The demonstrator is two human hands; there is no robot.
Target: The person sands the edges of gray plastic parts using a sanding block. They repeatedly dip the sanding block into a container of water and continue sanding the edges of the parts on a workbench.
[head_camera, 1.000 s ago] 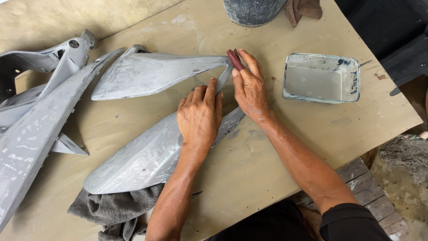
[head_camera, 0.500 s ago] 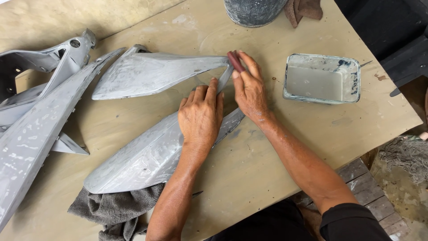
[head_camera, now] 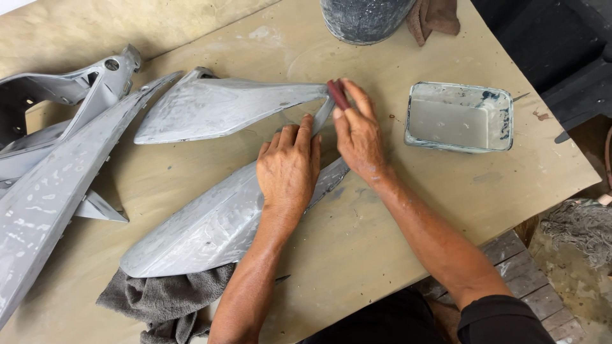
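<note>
A grey V-shaped plastic body panel lies on the plywood table, its two arms meeting near the middle. My left hand presses flat on the nearer arm of the panel, fingers spread toward the joint. My right hand pinches a folded dark red piece of sandpaper against the panel's narrow tip. A grey rag lies under the panel's near end.
More grey body panels lie stacked at the left. A rectangular tub of cloudy water stands to the right of my hands. A grey bucket and a brown cloth sit at the far edge. A mop head lies on the floor.
My right hand with the sandpaper has slid slightly along the panel's tip. The left hand has stayed pressed on the panel. The view has shifted a little.
</note>
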